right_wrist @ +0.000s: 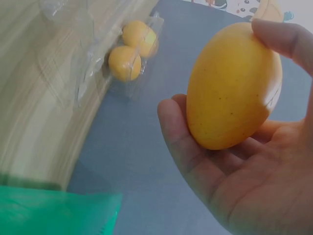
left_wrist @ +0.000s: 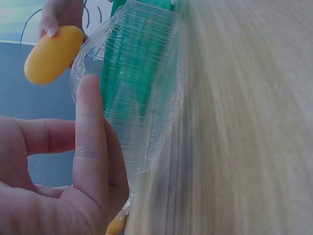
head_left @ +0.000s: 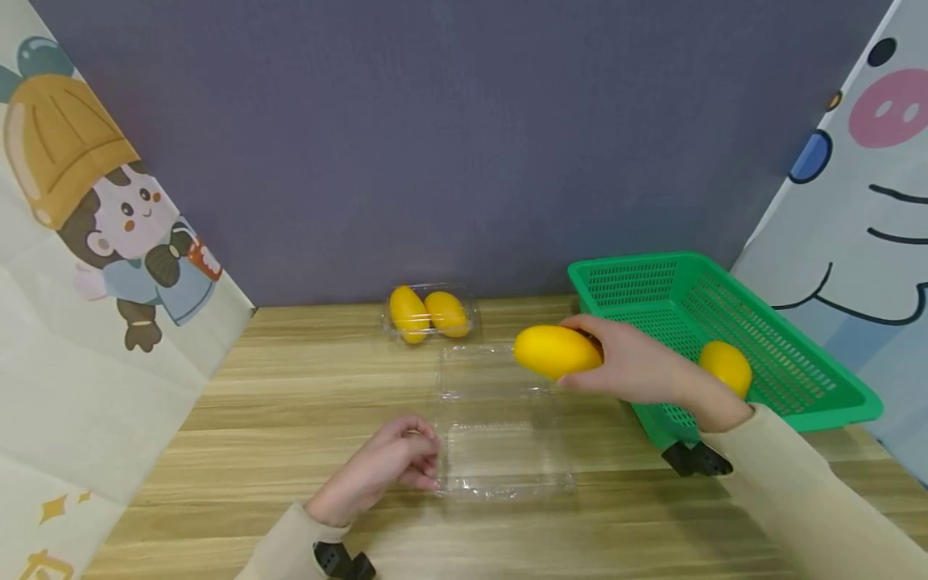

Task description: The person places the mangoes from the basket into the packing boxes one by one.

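Note:
My right hand (head_left: 631, 358) grips a yellow mango (head_left: 557, 352) between thumb and fingers, above the right side of a clear plastic clamshell box (head_left: 507, 455). The box lies on the table with its lid folded back. In the right wrist view the mango (right_wrist: 232, 88) sits against the curled fingers, the thumb at its top end. At the box's left edge is my left hand (head_left: 402, 453), fingertips right at the plastic wall. The left wrist view shows one finger extended along the ribbed side of the box (left_wrist: 142, 83).
A green perforated basket (head_left: 674, 278) stands on the right with another mango (head_left: 725, 368) inside. Behind the box, near the back wall, a closed clear box (head_left: 470, 322) contains two mangoes (head_left: 409, 314). Printed sheets hang at both sides of the wooden table (head_left: 290, 387).

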Demonstrator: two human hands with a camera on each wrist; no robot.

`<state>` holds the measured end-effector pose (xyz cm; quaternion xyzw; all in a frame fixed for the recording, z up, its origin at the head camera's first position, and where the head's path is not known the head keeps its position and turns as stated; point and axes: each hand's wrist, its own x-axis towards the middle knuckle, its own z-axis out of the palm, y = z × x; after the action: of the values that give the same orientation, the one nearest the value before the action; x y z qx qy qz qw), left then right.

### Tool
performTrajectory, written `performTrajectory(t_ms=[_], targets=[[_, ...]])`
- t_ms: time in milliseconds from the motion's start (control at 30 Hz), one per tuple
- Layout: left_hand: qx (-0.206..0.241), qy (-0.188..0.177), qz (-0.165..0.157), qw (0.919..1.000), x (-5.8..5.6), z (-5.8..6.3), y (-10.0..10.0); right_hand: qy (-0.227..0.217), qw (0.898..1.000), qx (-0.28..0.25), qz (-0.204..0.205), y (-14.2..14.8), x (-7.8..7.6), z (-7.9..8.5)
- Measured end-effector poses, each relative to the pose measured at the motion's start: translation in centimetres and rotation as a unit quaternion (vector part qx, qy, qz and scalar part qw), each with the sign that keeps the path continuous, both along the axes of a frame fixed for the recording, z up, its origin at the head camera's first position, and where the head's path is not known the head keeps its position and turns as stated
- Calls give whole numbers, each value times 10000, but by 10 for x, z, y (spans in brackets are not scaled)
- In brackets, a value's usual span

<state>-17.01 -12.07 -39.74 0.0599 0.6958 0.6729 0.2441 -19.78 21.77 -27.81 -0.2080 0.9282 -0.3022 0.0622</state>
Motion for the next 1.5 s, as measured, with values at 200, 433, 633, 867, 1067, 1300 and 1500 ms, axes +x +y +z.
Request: performTrajectory(t_ms=[200,433,633,867,1067,1300,1500], targets=[[26,3,-5,10000,0,-1,0,-75,9998,-109,163,-8,4,-9],[33,-19,-31,10000,-1,-1,0,-116,9993,-225,270,-15,6,-20],[42,-18,-11,10000,0,-1,1,-227,9989,-268,315,-24,8,-33],[16,-22,-1,10000,1,-1,1,-268,9987,-196,382,-33,9,-47],[8,-15,-18,10000,0,0,2,-254,9990,-170,327,-40,11,-55],[27,-26,-26,10000,0,0,2,-355,9988,-151,291,-48,13,-63],[48,-34,-2,10000,0,-1,2,-322,9984,-179,432,-55,15,-67]])
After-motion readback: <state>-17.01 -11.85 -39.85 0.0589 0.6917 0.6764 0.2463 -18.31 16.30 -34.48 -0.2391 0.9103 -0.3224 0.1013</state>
